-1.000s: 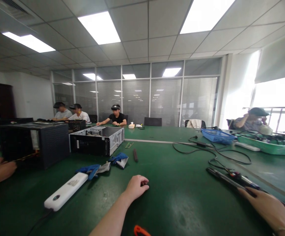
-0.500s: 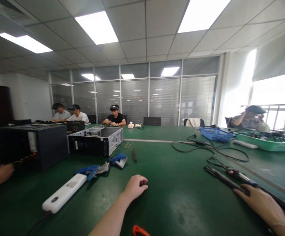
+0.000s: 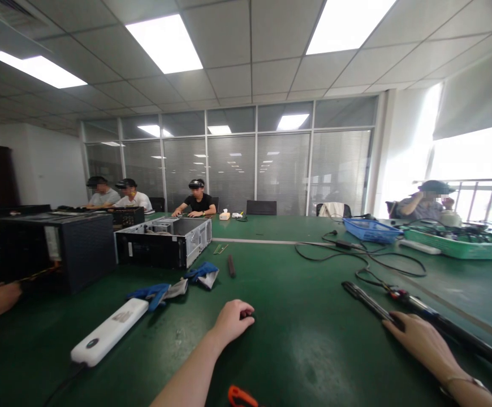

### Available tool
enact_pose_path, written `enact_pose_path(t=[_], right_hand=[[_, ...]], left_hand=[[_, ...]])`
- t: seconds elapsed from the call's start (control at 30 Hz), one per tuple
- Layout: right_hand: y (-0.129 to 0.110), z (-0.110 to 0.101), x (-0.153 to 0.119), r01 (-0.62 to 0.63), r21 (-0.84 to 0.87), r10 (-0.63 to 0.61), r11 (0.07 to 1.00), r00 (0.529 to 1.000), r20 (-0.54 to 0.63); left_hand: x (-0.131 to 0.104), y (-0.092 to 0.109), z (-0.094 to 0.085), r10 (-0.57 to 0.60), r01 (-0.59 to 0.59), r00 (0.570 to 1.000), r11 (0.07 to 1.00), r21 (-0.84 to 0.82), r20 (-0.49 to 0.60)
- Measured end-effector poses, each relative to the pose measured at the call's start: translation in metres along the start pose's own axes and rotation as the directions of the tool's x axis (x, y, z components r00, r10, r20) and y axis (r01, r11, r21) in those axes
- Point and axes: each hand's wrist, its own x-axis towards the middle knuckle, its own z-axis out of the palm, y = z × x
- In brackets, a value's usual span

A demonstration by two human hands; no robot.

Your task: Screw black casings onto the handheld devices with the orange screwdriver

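My left hand (image 3: 234, 324) rests on the green table (image 3: 297, 305) with its fingers curled; a small dark thing shows between thumb and fingers, too small to name. On the right, my right hand (image 3: 415, 337) has its fingers closed round the near end of a long dark tool (image 3: 367, 299), whose far end points up and left. A black rod (image 3: 445, 322) with a cable lies just beyond that hand. An orange handle (image 3: 242, 395) shows at the bottom edge, below my left hand.
A white power strip (image 3: 110, 332), blue-grey gloves (image 3: 156, 294) and a brown bar (image 3: 231, 266) lie left and ahead. Computer cases (image 3: 80, 249) stand at left, with another person's hands beside them. Blue (image 3: 371, 232) and green baskets (image 3: 475, 246) and cables are at right.
My right hand has moved left with the dark tool in it, away from the black rod. My left hand has barely changed.
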Motion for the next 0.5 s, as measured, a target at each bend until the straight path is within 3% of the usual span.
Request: enact_pose_path(t=[0.1, 0.27, 0.5], right_hand=[[-0.022, -0.003, -0.004, 0.026, 0.015, -0.027, 1.0, 0.996, 0.083], [-0.061, -0.002, -0.012, 0.154, 0.067, -0.16, 0.986, 0.982, 0.103], [-0.129, -0.009, -0.033, 0.342, 0.251, -0.379, 0.906, 0.918, 0.117]], left_hand=[[0.0, 0.0, 0.0, 0.007, -0.007, 1.0, 1.0, 0.012, -0.006], [0.001, 0.001, 0.0, 0.01, -0.01, 1.0, 0.999, 0.035, -0.004], [0.0, 0.002, 0.0, 0.001, -0.001, 1.0, 1.0, 0.024, -0.004]])
